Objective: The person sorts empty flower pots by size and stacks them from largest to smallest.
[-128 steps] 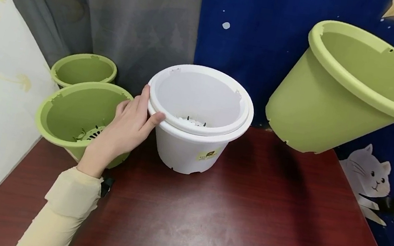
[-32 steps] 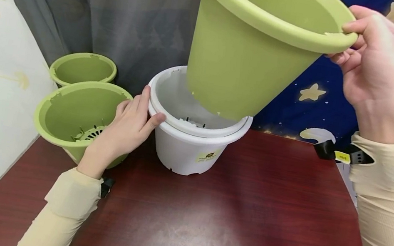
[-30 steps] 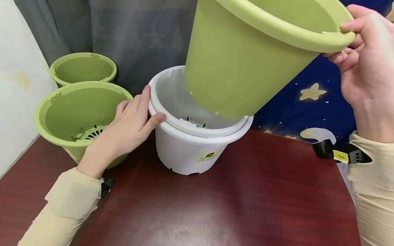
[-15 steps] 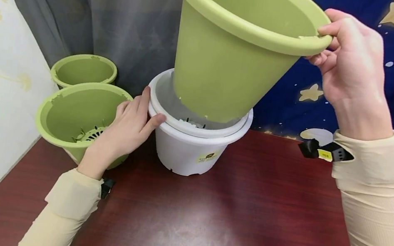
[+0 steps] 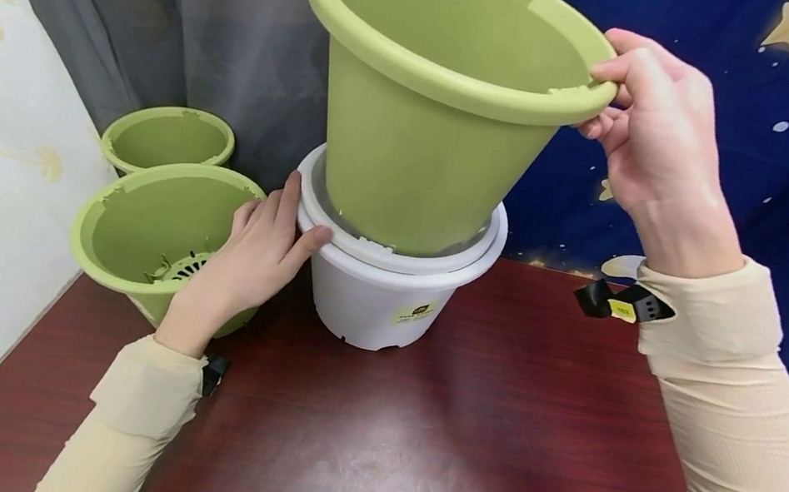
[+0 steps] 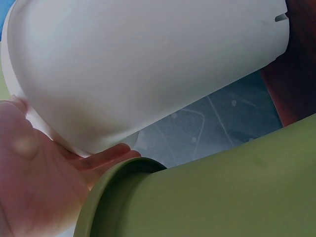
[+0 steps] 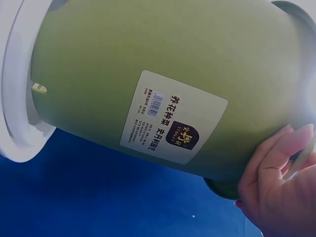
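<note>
One green pot (image 5: 417, 161) the right hand (image 5: 660, 136) pinches dips into white pots (image 5: 363, 305), left hand (image 5: 244, 263) spread against them.

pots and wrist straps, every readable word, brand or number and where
"STANLEY": sticker on the held green pot
"养花种菜 史丹利园艺": same sticker
Too small to read: sticker's fine print; label on the outer white pot; tag on the right wrist strap

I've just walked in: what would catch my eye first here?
The large green pot, gripped by the right hand, its base inside the nested white pots. The left hand rests against their rim; two more green pots appear farther left.
</note>
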Available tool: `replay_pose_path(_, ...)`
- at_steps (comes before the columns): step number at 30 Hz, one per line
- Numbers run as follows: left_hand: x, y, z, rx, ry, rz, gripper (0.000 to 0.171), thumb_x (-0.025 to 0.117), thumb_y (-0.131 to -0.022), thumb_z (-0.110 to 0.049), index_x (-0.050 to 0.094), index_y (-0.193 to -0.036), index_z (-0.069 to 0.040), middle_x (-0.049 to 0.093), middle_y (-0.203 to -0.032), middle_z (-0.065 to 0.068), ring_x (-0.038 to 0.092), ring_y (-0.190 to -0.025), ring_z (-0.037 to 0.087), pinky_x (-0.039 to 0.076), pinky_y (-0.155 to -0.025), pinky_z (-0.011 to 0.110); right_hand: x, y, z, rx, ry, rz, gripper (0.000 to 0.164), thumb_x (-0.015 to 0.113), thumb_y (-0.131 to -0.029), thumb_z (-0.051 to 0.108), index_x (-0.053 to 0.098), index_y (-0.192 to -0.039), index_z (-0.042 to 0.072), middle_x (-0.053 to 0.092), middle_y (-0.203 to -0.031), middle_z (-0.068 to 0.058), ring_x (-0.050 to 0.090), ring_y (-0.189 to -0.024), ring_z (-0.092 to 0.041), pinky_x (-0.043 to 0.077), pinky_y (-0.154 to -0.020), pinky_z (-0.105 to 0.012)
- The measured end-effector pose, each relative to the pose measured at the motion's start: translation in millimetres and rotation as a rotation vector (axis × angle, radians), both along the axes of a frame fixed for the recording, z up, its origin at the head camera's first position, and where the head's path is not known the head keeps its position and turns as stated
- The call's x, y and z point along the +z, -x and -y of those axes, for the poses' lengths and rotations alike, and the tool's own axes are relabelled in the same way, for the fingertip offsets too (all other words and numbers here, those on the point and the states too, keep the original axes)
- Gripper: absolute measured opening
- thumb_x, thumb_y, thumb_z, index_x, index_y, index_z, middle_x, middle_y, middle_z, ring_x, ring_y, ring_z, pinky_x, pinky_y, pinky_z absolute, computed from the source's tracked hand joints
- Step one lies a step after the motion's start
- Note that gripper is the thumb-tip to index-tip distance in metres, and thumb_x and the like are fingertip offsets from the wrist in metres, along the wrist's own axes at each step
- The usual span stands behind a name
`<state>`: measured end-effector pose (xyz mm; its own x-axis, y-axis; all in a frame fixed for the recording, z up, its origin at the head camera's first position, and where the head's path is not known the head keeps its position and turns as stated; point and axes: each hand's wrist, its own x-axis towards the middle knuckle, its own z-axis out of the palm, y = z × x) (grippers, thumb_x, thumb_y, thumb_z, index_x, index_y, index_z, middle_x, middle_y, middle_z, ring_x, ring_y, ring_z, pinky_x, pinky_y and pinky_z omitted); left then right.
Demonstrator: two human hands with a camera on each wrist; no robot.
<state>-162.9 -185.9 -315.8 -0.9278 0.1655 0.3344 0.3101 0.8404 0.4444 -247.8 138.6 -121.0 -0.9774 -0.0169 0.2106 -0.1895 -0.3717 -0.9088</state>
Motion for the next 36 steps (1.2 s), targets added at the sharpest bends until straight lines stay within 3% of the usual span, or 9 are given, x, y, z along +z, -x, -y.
replay_pose_path(17,1.4,0.2,-2,0.005,0.004,0.016,0.090,0.028,-0.105,-0.062,0.004,-0.158,0.006,0.029,-0.155,0.032,0.027,-0.145,0.041,0.013,-0.115,0.058,-17.6,2.0,14,0.012,-0.091,0.054,0.046,0.059,-0.089,-0.009,0.056,-0.135,-0.002,0.056,-0.103,-0.013,0.050,-0.046,-0.016,0.039,-0.040,-0.022)
replay_pose_path(24,1.5,-0.6,-1,0.012,0.008,0.008,0.089,0.028,-0.105,-0.062,0.005,-0.158,0.006,0.032,-0.152,0.032,0.030,-0.144,0.042,0.014,-0.115,0.057,-25.0,2.9,18,0.016,-0.128,0.057,0.046,0.058,-0.089,-0.009,0.055,-0.134,-0.003,0.056,-0.097,-0.011,0.048,-0.044,-0.015,0.038,-0.040,-0.022)
replay_pose_path(36,0.0,-0.7,-1,0.009,0.002,0.000,0.090,0.027,-0.104,-0.064,0.007,-0.159,0.005,0.038,-0.147,0.031,0.034,-0.140,0.041,0.015,-0.113,0.058,-42.1,2.1,22,0.054,-0.219,0.064,0.051,0.055,-0.089,-0.007,0.052,-0.139,-0.001,0.055,-0.107,-0.013,0.046,-0.045,-0.012,0.040,-0.044,-0.021)
